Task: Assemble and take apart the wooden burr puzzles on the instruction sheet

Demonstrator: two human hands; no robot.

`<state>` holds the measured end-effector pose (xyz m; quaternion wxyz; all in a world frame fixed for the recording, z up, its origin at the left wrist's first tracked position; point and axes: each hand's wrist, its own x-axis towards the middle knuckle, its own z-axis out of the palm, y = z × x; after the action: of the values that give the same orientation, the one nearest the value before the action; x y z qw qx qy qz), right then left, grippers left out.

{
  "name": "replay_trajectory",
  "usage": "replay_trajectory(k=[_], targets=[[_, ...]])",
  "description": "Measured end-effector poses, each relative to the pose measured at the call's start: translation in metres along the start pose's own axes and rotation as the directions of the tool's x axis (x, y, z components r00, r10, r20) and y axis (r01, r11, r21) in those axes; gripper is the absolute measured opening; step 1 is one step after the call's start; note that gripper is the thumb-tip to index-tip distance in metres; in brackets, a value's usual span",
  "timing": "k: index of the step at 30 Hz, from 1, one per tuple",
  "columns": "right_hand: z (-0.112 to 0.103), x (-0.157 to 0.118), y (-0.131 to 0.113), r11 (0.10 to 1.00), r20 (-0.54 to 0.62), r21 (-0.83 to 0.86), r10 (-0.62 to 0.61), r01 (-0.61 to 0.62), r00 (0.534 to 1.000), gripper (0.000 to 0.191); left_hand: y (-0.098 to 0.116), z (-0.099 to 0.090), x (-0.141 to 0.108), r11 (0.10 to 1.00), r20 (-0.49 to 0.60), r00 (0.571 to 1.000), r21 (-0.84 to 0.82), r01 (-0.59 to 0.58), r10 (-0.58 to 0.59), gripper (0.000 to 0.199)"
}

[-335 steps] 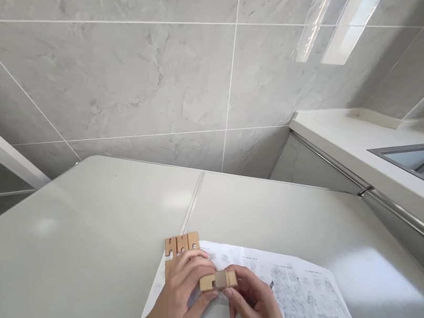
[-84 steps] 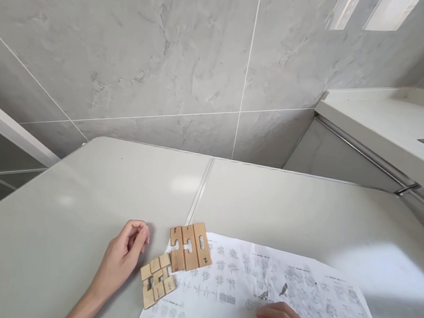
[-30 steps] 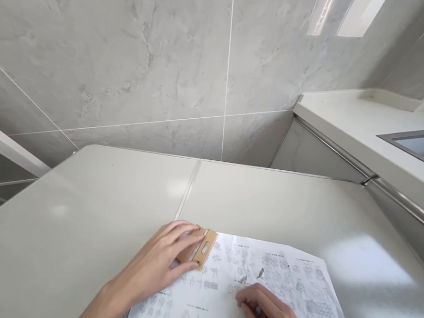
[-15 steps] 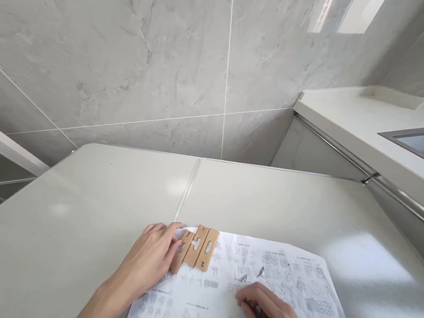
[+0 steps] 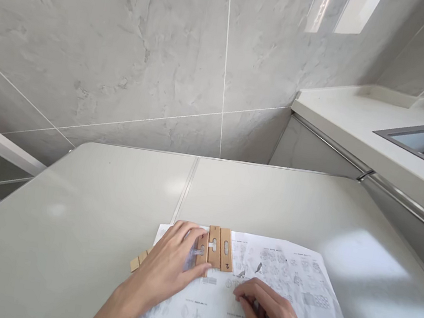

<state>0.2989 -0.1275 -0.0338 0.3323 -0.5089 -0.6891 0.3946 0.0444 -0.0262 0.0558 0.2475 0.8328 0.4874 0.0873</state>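
Three flat wooden puzzle pieces lie side by side on the printed paper sheet (image 5: pixel 210 302). The left one (image 5: pixel 202 256) sits between the fingertips and thumb of my left hand (image 5: pixel 171 256), which is closed around its edges. Touching it are a middle piece (image 5: pixel 213 249) marked 1 and a right piece (image 5: pixel 226 250) marked 2, each with a cut-out slot. A notched wooden piece (image 5: pixel 139 260) shows partly from behind my left hand. My right hand (image 5: pixel 272 317) rests curled on the sheet; its inside is hidden.
Two small grey scraps (image 5: pixel 259 267) lie on the sheet, just beyond my right hand. The pale table (image 5: pixel 111 192) has a seam across its middle. A tiled wall (image 5: pixel 150 65) stands behind, and a white counter (image 5: pixel 339 109) runs along the right.
The three joined wooden pieces have shifted right along the sheet with my left hand. A notched wooden piece now shows left of that hand. My right hand has hardly moved.
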Motion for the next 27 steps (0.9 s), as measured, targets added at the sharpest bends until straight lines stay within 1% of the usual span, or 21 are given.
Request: replay_trajectory(k=[2, 3, 4, 5, 6, 9, 16, 19, 21, 23, 25, 27], targets=[[-0.001, 0.0, -0.001, 1.0, 0.005, 0.0, -0.006, 0.006, 1.0, 0.022, -0.004, 0.005, 0.002, 0.999, 0.035, 0.999, 0.008, -0.042, 0.041, 0.083], [-0.001, 0.0, -0.001, 1.0, 0.009, -0.001, -0.01, 0.01, 1.0, 0.021, -0.006, 0.008, 0.003, 0.998, 0.062, 0.996, 0.014, -0.065, 0.064, 0.099], [-0.002, 0.001, -0.002, 1.0, 0.016, -0.003, -0.013, 0.013, 1.0, 0.021, -0.008, 0.011, 0.005, 0.996, 0.086, 0.993, 0.018, -0.085, 0.084, 0.109], [-0.003, 0.001, -0.002, 1.0, 0.025, -0.006, -0.013, 0.013, 1.0, 0.021, -0.01, 0.013, 0.006, 0.995, 0.107, 0.989, 0.019, -0.101, 0.098, 0.115], [-0.004, 0.001, -0.003, 1.0, 0.037, -0.01, -0.012, 0.012, 0.999, 0.021, -0.011, 0.016, 0.008, 0.994, 0.12, 0.987, 0.016, -0.111, 0.109, 0.116], [-0.006, 0.002, -0.006, 1.0, 0.055, -0.028, -0.005, 0.006, 0.998, 0.02, -0.014, 0.02, 0.011, 0.992, 0.128, 0.984, -0.002, -0.127, 0.126, 0.11], [-0.006, 0.003, -0.009, 0.998, 0.029, -0.054, -0.019, 0.02, 0.999, 0.019, -0.008, 0.02, 0.014, 0.989, 0.077, 0.986, -0.021, -0.143, 0.144, 0.096], [-0.005, 0.003, -0.008, 0.996, 0.015, -0.073, -0.044, 0.045, 0.999, 0.019, -0.003, 0.024, 0.017, 0.985, 0.058, 0.984, -0.048, -0.164, 0.167, 0.092], [-0.004, 0.002, -0.007, 0.991, -0.014, -0.089, -0.098, 0.096, 0.995, 0.02, 0.001, 0.031, 0.018, 0.981, 0.042, 0.981, -0.067, -0.185, 0.188, 0.092], [-0.003, 0.0, -0.004, 0.979, -0.074, -0.122, -0.174, 0.164, 0.982, 0.022, 0.005, 0.038, 0.017, 0.975, 0.032, 0.977, -0.081, -0.208, 0.211, 0.092], [-0.002, 0.0, 0.0, 0.957, -0.159, -0.198, -0.244, 0.211, 0.957, 0.025, 0.008, 0.046, 0.015, 0.97, 0.03, 0.973, -0.089, -0.226, 0.23, 0.094], [-0.001, 0.0, 0.004, 0.926, -0.214, -0.302, -0.299, 0.228, 0.93, 0.033, 0.009, 0.051, 0.012, 0.968, 0.03, 0.971, -0.09, -0.236, 0.239, 0.098]])
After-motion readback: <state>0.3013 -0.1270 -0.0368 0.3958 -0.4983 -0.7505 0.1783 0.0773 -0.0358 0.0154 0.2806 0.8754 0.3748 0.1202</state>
